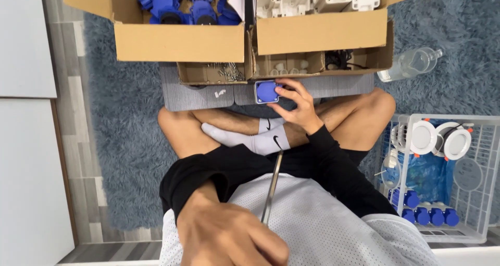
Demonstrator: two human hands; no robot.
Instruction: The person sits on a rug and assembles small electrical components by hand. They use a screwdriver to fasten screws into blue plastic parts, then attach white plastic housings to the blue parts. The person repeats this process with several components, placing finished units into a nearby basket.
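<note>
Seated cross-legged, the person's right hand [297, 105] pinches a blue socket [266, 92] against the grey mat [198, 95] while the left hand [229, 234] grips a screwdriver [272, 187] held close to the chest, so the lightly held socket may slip off the mat's edge.

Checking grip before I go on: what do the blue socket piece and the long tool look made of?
Blue socket piece: seemingly moulded plastic, smooth, evenly coloured, pale square base. Long tool in the left hand: likely metal, thin grey shaft with a dull sheen. Right hand steadies the socket piece.

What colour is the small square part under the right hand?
Blue, on a pale grey base; the head view shows it.
</note>
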